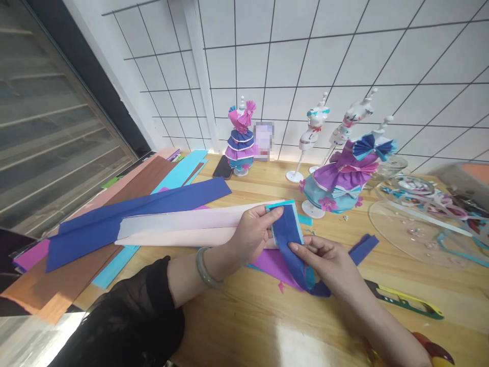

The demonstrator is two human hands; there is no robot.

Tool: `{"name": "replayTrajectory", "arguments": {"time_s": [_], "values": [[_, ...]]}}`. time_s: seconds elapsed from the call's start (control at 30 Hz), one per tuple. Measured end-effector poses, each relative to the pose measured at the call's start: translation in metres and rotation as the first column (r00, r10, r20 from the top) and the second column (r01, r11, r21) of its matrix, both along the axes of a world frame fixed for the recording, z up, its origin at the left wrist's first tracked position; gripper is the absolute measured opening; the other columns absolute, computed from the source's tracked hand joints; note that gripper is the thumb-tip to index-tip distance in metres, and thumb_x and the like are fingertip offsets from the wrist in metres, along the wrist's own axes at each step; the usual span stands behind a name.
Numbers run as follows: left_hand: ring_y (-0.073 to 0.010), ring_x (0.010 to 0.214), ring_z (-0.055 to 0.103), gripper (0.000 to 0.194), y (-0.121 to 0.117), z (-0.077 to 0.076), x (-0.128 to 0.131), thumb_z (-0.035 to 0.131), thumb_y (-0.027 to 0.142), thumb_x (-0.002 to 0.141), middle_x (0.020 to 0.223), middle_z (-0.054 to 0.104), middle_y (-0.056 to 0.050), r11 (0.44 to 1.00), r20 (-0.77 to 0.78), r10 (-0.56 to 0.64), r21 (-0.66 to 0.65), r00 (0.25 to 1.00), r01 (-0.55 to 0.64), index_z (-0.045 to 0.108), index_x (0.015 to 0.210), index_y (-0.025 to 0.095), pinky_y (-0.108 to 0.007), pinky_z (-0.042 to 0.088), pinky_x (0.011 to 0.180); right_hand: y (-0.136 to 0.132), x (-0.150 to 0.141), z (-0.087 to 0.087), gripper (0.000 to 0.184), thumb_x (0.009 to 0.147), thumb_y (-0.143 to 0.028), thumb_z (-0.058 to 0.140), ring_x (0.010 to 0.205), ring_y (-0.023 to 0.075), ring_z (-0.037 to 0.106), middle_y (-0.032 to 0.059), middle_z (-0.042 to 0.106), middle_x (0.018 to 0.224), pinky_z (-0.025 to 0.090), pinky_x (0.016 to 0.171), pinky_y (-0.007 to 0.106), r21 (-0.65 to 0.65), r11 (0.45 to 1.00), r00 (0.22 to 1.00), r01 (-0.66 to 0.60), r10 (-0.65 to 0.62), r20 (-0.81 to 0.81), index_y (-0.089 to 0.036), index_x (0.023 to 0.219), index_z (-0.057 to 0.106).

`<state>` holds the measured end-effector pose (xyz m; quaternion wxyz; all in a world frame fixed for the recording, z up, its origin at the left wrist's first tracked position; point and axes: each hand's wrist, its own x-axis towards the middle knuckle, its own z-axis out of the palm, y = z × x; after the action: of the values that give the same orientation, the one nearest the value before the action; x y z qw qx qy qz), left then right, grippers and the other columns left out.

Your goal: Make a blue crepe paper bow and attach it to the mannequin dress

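Note:
Between my hands is a dark blue crepe paper strip (pixel 287 224), laid over a light blue layer that shows along its edges. My left hand (pixel 252 232) pinches its upper left corner, thumb on top. Lower on the strip, my right hand (pixel 331 259) grips it between thumb and fingers. The strip's loose part curls down below my right hand toward the table. Under my hands lies purple crepe paper (pixel 273 265), partly covered. A pale pink sheet (pixel 183 224) runs behind my left wrist.
Crepe sheets in brown (pixel 130 188), dark blue (pixel 153 206) and light blue (pixel 183 173) pile at left. Mini mannequins in paper dresses (pixel 240 142) (pixel 336 178) stand behind. At right are a yellow-green cutter knife (pixel 408 300) and a clear tray (pixel 389 224) of trimmings.

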<state>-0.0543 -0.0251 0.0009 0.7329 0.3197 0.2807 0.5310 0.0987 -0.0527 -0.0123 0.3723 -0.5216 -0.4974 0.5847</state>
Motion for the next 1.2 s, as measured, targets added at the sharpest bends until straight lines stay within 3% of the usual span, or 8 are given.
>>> {"name": "replayTrajectory", "arguments": {"time_s": [0.07,0.17,0.3,0.43,0.57,0.7,0.97,1.2], "values": [[-0.0137,0.074,0.061,0.02,0.001,0.0,0.0,0.066,0.029,0.073,0.08,0.067,-0.006,1.0,-0.006,0.004,-0.001,1.0,-0.004,0.065,0.083,0.012,-0.028,0.047,0.074,0.001,0.0,0.0,0.027,0.061,-0.044,0.073,0.04,0.0077,0.044,-0.0041,0.055,0.049,0.036,0.04,0.02,0.016,1.0,1.0,-0.016,0.015,0.013,-0.019,0.068,0.066],[-0.0139,0.072,0.062,0.022,0.001,-0.001,-0.001,0.064,0.031,0.074,0.08,0.067,-0.006,1.0,-0.02,-0.011,-0.008,1.0,0.011,0.064,0.085,0.013,-0.029,0.048,0.071,0.002,0.001,-0.004,0.023,0.064,-0.039,0.073,0.054,0.0118,0.056,-0.002,0.063,0.061,0.046,0.054,0.023,0.081,0.996,0.998,-0.044,0.048,-0.042,-0.021,0.077,0.067],[-0.0142,0.068,0.062,0.024,0.0,-0.002,-0.002,0.063,0.033,0.076,0.079,0.067,-0.006,0.998,-0.046,-0.059,-0.031,0.997,0.058,0.063,0.091,0.014,-0.028,0.049,0.066,0.001,-0.001,-0.005,0.033,0.066,-0.036,0.072,0.066,0.0166,0.062,0.0015,0.069,0.077,0.051,0.069,0.031,0.074,0.996,0.988,-0.049,0.059,-0.142,-0.024,0.094,0.063],[-0.0138,0.067,0.062,0.026,-0.001,-0.003,-0.002,0.064,0.034,0.074,0.078,0.067,-0.005,0.996,-0.077,-0.066,-0.066,0.995,0.06,0.064,0.091,0.015,-0.027,0.049,0.064,0.0,-0.005,-0.001,0.033,0.062,-0.037,0.075,0.079,0.0204,0.064,0.0047,0.07,0.088,0.051,0.075,0.034,0.056,0.998,0.98,-0.029,0.039,-0.193,-0.022,0.09,0.066],[-0.0132,0.066,0.061,0.024,0.001,-0.004,-0.003,0.066,0.034,0.072,0.076,0.066,-0.004,0.995,-0.088,-0.055,-0.092,0.995,0.047,0.064,0.087,0.015,-0.027,0.049,0.064,0.0,-0.004,-0.002,0.026,0.06,-0.041,0.074,0.063,0.0161,0.062,0.0013,0.068,0.069,0.051,0.063,0.028,0.064,0.998,0.995,-0.022,0.028,-0.099,-0.021,0.075,0.069],[-0.0134,0.068,0.062,0.024,0.003,-0.003,-0.003,0.067,0.033,0.071,0.078,0.067,-0.005,0.996,-0.078,-0.042,-0.078,0.996,0.036,0.064,0.086,0.014,-0.027,0.05,0.066,0.0,-0.001,-0.008,0.029,0.061,-0.047,0.072,0.048,0.0113,0.053,0.0005,0.064,0.059,0.045,0.049,0.024,0.035,0.999,0.999,-0.036,0.037,-0.015,-0.018,0.065,0.066],[-0.0137,0.069,0.062,0.027,0.005,-0.004,-0.005,0.067,0.034,0.071,0.08,0.067,-0.006,0.996,-0.098,-0.061,-0.072,0.993,0.054,0.064,0.089,0.014,-0.027,0.049,0.066,-0.001,0.001,-0.011,0.037,0.064,-0.051,0.068,0.038,0.0068,0.041,-0.0038,0.051,0.046,0.033,0.039,0.02,-0.031,0.997,0.997,-0.077,0.078,0.01,-0.018,0.055,0.056],[-0.0122,0.067,0.06,0.03,0.007,-0.005,-0.007,0.067,0.038,0.07,0.081,0.067,-0.007,0.999,-0.185,-0.023,-0.039,0.983,0.016,0.065,0.087,0.013,-0.024,0.049,0.062,0.0,0.002,-0.017,0.037,0.064,-0.052,0.067,0.038,0.0071,0.041,-0.004,0.05,0.047,0.035,0.039,0.02,-0.059,0.993,0.994,-0.107,0.106,-0.008,-0.018,0.058,0.057]]}}
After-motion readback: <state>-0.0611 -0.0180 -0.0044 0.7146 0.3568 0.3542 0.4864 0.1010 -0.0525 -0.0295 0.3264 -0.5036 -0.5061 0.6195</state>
